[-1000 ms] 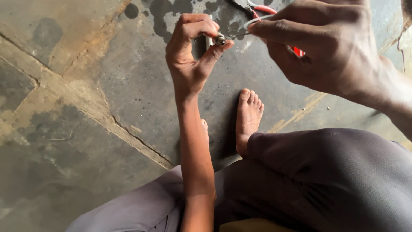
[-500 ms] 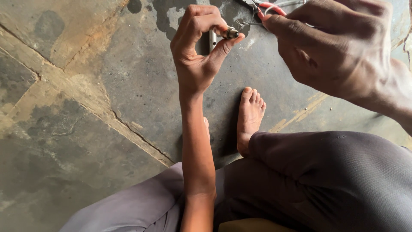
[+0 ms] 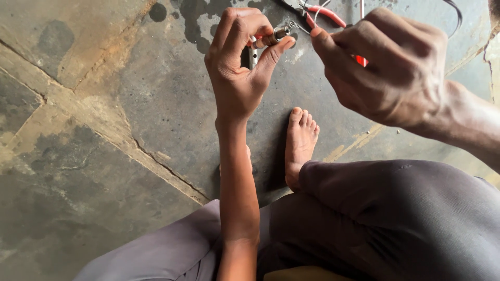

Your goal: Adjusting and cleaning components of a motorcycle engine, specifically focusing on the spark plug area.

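Above stained concrete floor (image 3: 104,156), left hand (image 3: 237,67) pinching metal fitting (image 3: 271,37), right hand (image 3: 388,65) clamped on red-handled pliers (image 3: 325,13).

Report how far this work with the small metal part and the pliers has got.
Done: nothing visibly finished. In hand: left hand pinches a small metal part; right hand holds red-handled pliers and thin wire at its tip. Left: wire not visibly secured.

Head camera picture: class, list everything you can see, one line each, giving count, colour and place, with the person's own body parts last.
small metal fitting: one, silver-brass, pinched in left fingertips, top centre
pliers: one, red handles, in the right hand, top edge
thin wire: one, grey, between fitting and pliers
concrete floor: grey-brown, stained and cracked, below everything
left hand: one, top centre
right hand: one, top right
bare foot: one, centre, on floor
trousers: dark grey, bottom right
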